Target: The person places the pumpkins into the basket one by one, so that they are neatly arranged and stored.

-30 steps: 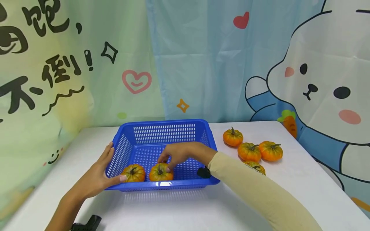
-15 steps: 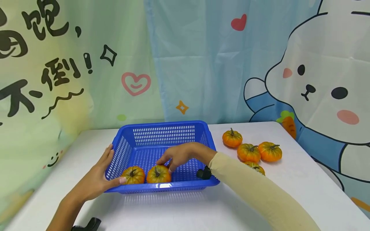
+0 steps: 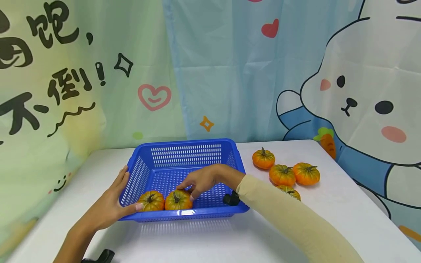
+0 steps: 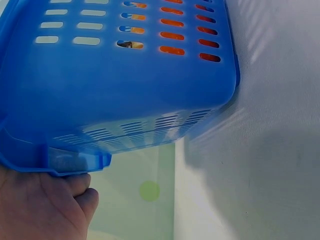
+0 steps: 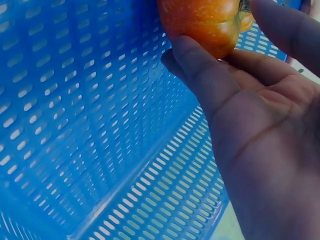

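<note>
A blue plastic basket (image 3: 227, 210) with slotted walls stands on the white table. My left hand (image 3: 110, 202) grips its left rim, thumb over the front corner; the left wrist view shows that hand (image 4: 45, 207) under the rim of the basket (image 4: 120, 82). One small orange pumpkin (image 3: 152, 201) lies in the front left corner. Right beside it sits a second pumpkin (image 3: 179, 202), pinched between the thumb and fingers of my right hand (image 3: 202, 180). In the right wrist view, this pumpkin (image 5: 200, 17) shows at the top, partly covered by fingers.
Several more pumpkins (image 3: 282, 175) lie on the table (image 3: 210, 241) to the right of the basket, one partly hidden by my right sleeve (image 3: 289, 215). A printed curtain (image 3: 217, 73) hangs behind the table. Each wrist wears a black device (image 3: 231, 199).
My right hand has shifted the pumpkin slightly left, up against the other one in the basket, and its stem has tilted. The left hand keeps its hold on the rim.
</note>
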Demonstrator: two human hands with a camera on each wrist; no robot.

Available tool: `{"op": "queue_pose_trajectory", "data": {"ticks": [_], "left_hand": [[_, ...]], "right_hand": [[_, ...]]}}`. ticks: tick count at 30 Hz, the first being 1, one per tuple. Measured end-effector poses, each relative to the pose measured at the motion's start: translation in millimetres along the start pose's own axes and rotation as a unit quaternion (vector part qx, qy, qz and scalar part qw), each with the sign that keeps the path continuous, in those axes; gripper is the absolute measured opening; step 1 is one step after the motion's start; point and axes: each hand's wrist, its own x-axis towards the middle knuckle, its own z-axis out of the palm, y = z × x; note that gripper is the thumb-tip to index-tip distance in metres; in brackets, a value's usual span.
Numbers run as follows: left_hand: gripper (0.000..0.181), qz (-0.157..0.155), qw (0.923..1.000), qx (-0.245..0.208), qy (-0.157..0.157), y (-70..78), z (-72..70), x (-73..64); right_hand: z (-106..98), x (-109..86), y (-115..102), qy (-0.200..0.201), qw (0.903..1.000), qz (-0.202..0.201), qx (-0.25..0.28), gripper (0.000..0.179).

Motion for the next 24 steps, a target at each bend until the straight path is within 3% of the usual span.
{"op": "queue_pose_trajectory", "data": {"ticks": [8, 12, 19, 24], "left_hand": [[0.108, -0.001, 1.0000, 0.000, 0.000, -0.8, 1.1, 1.0], [0.108, -0.003, 1.0000, 0.002, 0.001, -0.6, 0.5, 0.5], [0.108, 0.000, 1.0000, 0.003, 0.002, -0.8, 0.5, -0.2], [0.107, 0.007, 1.0000, 0.005, 0.003, -0.8, 0.0, -0.5]], "right_hand": [[0.9, -0.8, 1.4, 0.010, 0.9996, 0.001, 0.026, 0.058], [-1.1, -1.3, 2.1, 0.026, 0.9996, 0.009, 0.002, 0.059], [-7.5, -3.6, 10.8, 0.061, 0.9930, 0.046, -0.090, 0.053], [-11.9, -6.7, 15.4, 0.093, 0.9914, 0.035, -0.085, 0.045]]}}
